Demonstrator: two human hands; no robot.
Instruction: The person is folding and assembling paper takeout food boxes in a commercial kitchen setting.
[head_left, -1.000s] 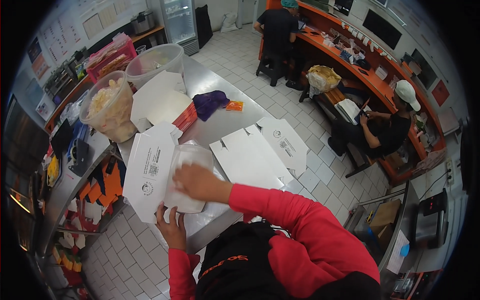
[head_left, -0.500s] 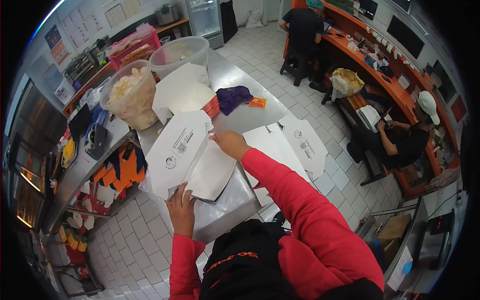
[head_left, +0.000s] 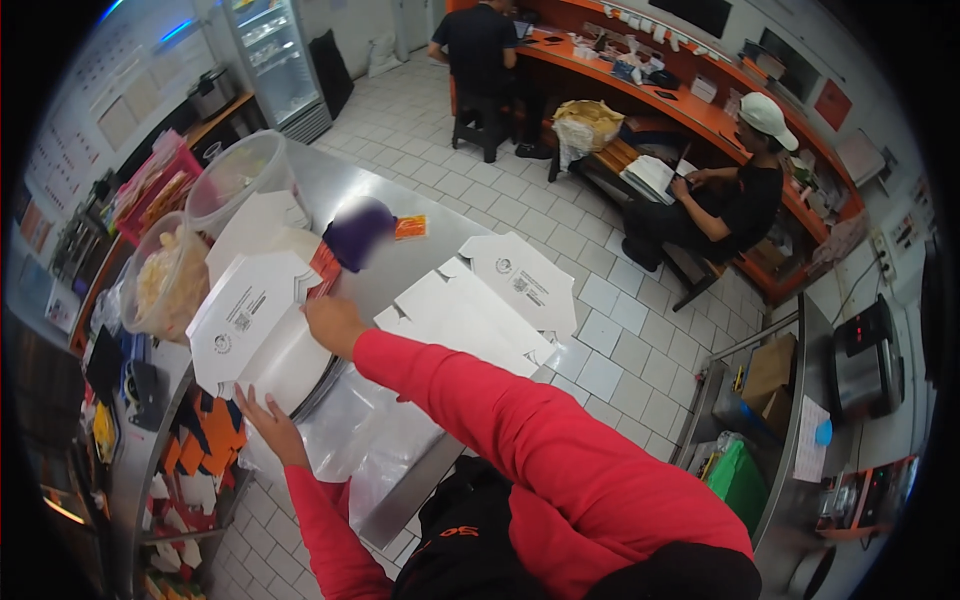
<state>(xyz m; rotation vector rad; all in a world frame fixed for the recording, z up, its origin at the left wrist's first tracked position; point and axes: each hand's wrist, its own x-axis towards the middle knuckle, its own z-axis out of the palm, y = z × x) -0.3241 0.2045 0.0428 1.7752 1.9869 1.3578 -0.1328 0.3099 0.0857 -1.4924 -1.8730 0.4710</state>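
Note:
A stack of flat white cardboard box blanks lies on the steel table, with small printed marks on the top flap. My right hand is closed at the stack's right edge, its fingertips curled over the cardboard and partly hidden. At the near corner my left hand has its fingers stretched out and apart, touching the blanks' edge. To the right lies another white box blank, unfolded. Beyond the stack sit a purple cloth-like bundle, blurred, and a small orange packet.
Two clear tubs, one with pale food pieces, stand at the table's far left beside a pink crate. Clear plastic sheeting covers the table's near end. Two people sit near the orange counter. A steel shelf unit stands right.
The view has swung to the right, so the table and stack appear further left. My left hand's fingers have straightened along the near edge; my right hand remains at the stack's right edge.

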